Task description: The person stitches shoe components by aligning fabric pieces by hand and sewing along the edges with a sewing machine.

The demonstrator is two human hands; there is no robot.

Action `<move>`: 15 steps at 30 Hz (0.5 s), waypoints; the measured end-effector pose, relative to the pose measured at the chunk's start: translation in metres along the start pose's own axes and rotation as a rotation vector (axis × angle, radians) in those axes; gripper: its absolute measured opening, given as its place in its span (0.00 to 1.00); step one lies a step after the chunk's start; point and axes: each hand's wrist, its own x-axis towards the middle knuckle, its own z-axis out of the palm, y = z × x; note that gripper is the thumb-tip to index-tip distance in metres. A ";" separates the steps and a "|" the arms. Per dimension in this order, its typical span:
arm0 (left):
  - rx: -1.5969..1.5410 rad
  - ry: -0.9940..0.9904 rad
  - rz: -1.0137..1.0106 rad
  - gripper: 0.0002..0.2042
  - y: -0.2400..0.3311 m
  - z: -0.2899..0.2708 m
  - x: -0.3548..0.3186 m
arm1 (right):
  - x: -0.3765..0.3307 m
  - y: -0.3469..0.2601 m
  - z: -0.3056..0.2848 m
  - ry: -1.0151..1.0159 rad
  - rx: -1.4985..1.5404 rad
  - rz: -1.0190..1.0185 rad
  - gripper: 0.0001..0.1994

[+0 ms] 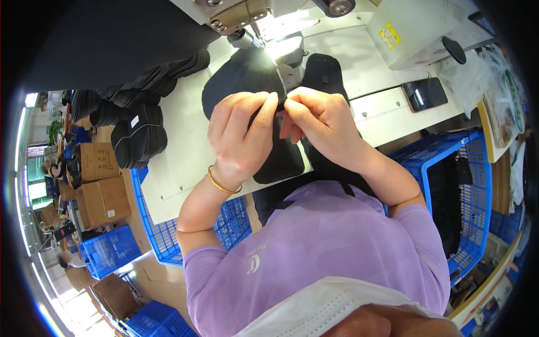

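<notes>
Just in front of the lit sewing machine head (238,17), my left hand (242,132) is closed, thumb and forefinger pinching the edge of a black padded fabric piece (238,76). A gold bangle circles that wrist. Close beside it, my right hand (323,121) pinches at the same edge, its other fingers curled. The fabric's far part lies under the machine's needle area, and its near part hangs below my hands. Another black rounded piece (324,72) lies right of the machine's arm. My fingers hide exactly what sits between the fingertips.
Stacks of black pieces (126,101) and a tied bundle (140,137) stand at the left of the white table (168,185). On the right are a phone (425,94), a translucent container (415,33) and a blue crate (477,191) with black material. Cardboard boxes (104,202) stand far left.
</notes>
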 end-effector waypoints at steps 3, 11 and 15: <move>-0.060 0.031 0.041 0.15 -0.002 0.001 -0.001 | 0.000 -0.001 -0.001 -0.014 -0.006 0.005 0.14; 0.015 -0.043 0.175 0.13 -0.001 -0.001 -0.004 | 0.005 -0.002 -0.003 0.014 -0.130 -0.073 0.13; -0.018 -0.007 0.105 0.12 0.000 0.007 -0.008 | 0.003 -0.007 0.000 0.063 -0.144 -0.030 0.13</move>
